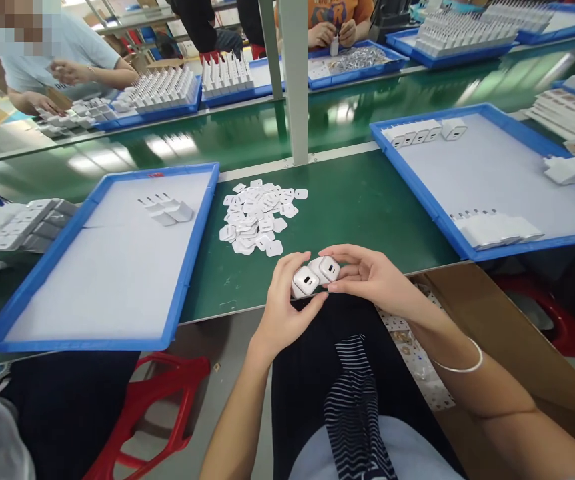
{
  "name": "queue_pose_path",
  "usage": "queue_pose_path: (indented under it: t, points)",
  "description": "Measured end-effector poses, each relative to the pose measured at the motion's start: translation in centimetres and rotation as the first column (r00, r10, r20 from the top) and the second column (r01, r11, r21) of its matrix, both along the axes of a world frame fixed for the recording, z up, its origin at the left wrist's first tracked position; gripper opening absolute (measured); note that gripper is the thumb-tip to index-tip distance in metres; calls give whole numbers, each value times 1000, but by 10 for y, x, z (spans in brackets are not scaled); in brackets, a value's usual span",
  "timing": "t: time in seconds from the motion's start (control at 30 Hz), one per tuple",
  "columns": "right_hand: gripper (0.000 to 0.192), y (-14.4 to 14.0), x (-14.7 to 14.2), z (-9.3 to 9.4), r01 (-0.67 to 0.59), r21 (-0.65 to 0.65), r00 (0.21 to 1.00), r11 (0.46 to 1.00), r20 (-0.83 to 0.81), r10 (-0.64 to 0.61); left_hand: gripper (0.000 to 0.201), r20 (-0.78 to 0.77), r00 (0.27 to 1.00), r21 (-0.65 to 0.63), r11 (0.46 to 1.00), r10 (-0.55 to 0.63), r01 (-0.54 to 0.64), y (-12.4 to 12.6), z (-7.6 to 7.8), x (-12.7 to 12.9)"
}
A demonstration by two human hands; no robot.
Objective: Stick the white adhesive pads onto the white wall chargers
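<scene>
My left hand (287,303) is closed around a white charger plug (306,281) whose port face, with dark slots, is turned up toward me. Beside it, my right hand (360,275) grips a second white charger plug (329,268) between thumb and fingers, its port face showing too. Both plugs are close together over the front edge of the green table (347,207); whether they touch is hard to tell. Just beyond my hands lies a loose heap of small white face plates (257,217).
A blue-rimmed tray (195,257) on the left bears a few white plugs (167,210). Another blue-rimmed tray (417,193) on the right carries several plugs along its edges. A white post (295,87) rises behind the heap. Across the conveyor (337,127), people work at trays.
</scene>
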State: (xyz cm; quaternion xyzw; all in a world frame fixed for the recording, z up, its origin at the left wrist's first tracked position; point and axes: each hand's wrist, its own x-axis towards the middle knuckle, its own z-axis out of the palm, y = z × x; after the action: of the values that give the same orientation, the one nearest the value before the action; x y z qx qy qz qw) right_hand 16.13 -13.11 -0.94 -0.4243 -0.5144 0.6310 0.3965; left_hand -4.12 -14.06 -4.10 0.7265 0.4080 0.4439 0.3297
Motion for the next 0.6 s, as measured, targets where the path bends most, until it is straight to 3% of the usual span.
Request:
queue_pose_path:
  t: [0.17,0.3,0.43,0.5,0.6]
  points:
    - [44,-1,-4,2,-14,24,999,1000,-39,15,65,99,995,-36,999,28,-24,3,-10,1]
    - [34,-4,-15,5,-7,60,999,998,-35,9,91,210,977,-80,996,45,-29,3,-10,-1]
    - [35,-2,-27,9,-84,21,994,996,-70,85,55,131,986,71,991,103,-113,1,-7,-9]
    - [33,8,-33,12,-115,36,993,993,-37,116,47,125,978,109,977,170,-183,-3,-6,-16]
    - [29,34,-47,12,-85,163,967,983,251,42,56,187,953,18,969,238,-246,-13,-2,-26]
